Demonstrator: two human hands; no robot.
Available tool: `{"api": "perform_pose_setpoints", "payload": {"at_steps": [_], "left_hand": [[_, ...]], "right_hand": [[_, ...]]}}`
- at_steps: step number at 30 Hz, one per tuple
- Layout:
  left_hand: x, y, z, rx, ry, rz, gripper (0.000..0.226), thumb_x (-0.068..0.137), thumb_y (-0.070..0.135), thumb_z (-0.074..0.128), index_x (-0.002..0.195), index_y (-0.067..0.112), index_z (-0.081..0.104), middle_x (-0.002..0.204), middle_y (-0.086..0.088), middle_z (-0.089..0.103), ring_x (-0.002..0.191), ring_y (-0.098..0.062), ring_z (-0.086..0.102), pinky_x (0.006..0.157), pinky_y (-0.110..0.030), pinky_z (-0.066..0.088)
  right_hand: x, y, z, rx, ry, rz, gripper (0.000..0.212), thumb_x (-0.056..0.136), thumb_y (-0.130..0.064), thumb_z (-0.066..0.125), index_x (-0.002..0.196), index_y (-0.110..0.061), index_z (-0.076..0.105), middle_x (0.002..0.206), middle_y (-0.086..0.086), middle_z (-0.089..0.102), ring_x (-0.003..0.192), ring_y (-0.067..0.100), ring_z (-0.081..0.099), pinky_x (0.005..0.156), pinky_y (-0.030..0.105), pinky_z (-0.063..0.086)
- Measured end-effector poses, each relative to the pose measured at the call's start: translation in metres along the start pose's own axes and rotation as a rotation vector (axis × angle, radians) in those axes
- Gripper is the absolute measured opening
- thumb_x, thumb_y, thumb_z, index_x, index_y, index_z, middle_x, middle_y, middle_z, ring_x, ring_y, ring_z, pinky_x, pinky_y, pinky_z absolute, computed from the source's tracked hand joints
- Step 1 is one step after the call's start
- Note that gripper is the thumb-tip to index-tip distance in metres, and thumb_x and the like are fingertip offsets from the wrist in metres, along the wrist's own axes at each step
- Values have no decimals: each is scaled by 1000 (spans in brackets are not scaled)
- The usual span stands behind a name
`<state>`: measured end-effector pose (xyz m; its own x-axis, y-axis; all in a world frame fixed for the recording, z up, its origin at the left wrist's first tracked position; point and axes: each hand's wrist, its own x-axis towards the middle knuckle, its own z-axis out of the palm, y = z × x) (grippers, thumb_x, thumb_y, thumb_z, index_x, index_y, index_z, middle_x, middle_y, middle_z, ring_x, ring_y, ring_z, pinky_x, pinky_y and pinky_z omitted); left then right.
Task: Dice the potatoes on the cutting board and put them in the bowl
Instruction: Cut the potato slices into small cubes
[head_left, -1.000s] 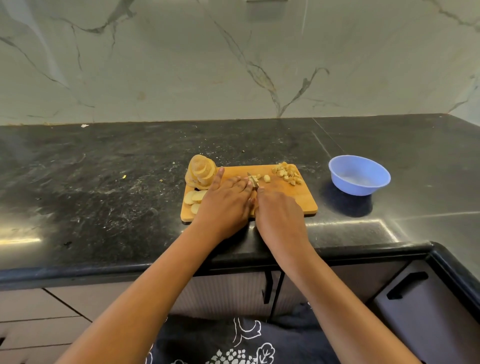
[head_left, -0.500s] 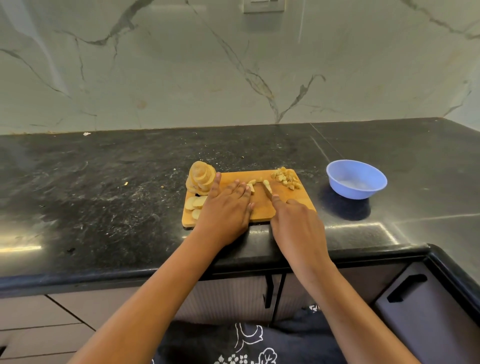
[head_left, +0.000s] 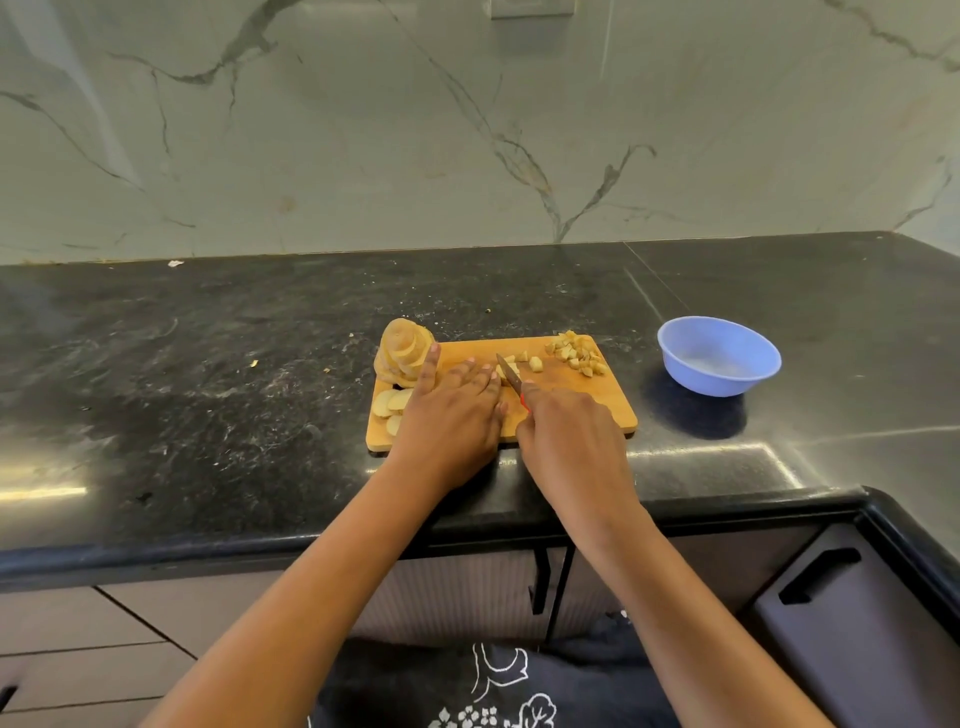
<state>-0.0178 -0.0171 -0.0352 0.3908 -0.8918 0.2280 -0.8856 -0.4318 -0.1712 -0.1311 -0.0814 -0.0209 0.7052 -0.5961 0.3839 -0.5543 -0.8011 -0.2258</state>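
We find no words, numbers, labels or brand marks to read anywhere in this view; the only marking we see is a white flower-and-leaf print on the dark cloth (head_left: 415, 686) at the bottom edge, and it carries no letters

- Soft, even light; marble backsplash (head_left: 467, 130) bright, black countertop (head_left: 208, 389) dim
- Blue bowl (head_left: 719, 356) casts a dark shadow to its near left
- Pale glare on the countertop in front of the bowl and far left of it
- Wide-angle bend bows the countertop edge
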Motion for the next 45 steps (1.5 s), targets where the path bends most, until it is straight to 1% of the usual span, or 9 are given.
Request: {"api": "perform_pose_setpoints", "payload": {"at_steps": [7, 12, 15, 22, 27, 31, 35, 39, 45], "left_hand": [[1, -1, 1, -18, -3, -5, 55, 102, 37, 7, 150, 18, 24, 156, 4, 25, 146, -14, 14, 111, -42, -21], [1, 0, 1, 4, -18, 1, 53, 102, 38, 14, 150, 16, 25, 156, 3, 26, 145, -14, 15, 112, -44, -18], [0, 0, 0, -12, -3, -1, 53, 102, 38, 17, 148, 15, 29, 155, 1, 30, 144, -14, 19, 112, -44, -20], [7, 4, -5, -24, -10, -7, 52, 102, 38, 19, 147, 16, 33, 151, 3, 36, 141, -13, 27, 112, -46, -18], [20, 14, -5, -121, -41, 36, 48, 102, 36, 24, 146, 20, 34, 151, 5, 36, 141, -11, 27, 113, -50, -16], [23, 14, -4, -221, 20, 5, 43, 101, 34, 30, 142, 26, 40, 143, 6, 48, 133, -11, 39, 117, -45, 1], [27, 5, -7, -140, 190, -169, 37, 98, 31, 39, 133, 30, 51, 117, 2, 63, 110, -18, 49, 95, -36, 32], [46, 1, -8, -76, 154, -221, 31, 98, 35, 44, 125, 28, 58, 120, 1, 54, 113, -20, 44, 90, -35, 35], [62, 2, -7, -85, 112, -199, 25, 97, 35, 48, 114, 31, 65, 115, 3, 59, 108, -18, 50, 89, -35, 37]], "right_hand": [[5, -10, -3, -48, -98, -42, 30, 101, -17, 38, 128, -14, 50, 116, 5, 59, 100, 22, 60, 67, 25, 35], [-20, 9, -7, -28, -76, -96, 48, 101, -21, 38, 147, -19, 28, 112, 1, 58, 93, 18, 58, 64, 25, 34], [-24, 19, -13, -37, -60, -96, 49, 101, -24, 36, 148, -24, 26, 106, -1, 56, 79, 16, 50, 61, 25, 34], [-17, 37, -14, -99, -37, -44, 48, 100, -26, 37, 147, -29, 30, 104, 0, 56, 73, 16, 46, 57, 26, 31], [-13, 55, -6, -100, 75, -32, 42, 93, -20, 52, 134, -25, 54, 94, 4, 60, 60, 21, 52, 47, 25, 26], [-11, 70, -2, -62, 122, -22, 38, 89, -18, 58, 126, -24, 61, 87, 3, 58, 56, 21, 51, 46, 25, 30], [-9, 75, 4, 8, 150, -25, 36, 87, -19, 62, 123, -23, 64, 83, 0, 58, 54, 16, 50, 45, 26, 34], [-9, 77, 5, 71, 145, 3, 36, 90, -21, 59, 125, -25, 62, 88, -1, 57, 61, 15, 51, 50, 26, 37], [-10, 78, 6, 94, 133, 7, 37, 91, -21, 57, 127, -25, 60, 91, -2, 57, 63, 16, 54, 50, 26, 40]]}}
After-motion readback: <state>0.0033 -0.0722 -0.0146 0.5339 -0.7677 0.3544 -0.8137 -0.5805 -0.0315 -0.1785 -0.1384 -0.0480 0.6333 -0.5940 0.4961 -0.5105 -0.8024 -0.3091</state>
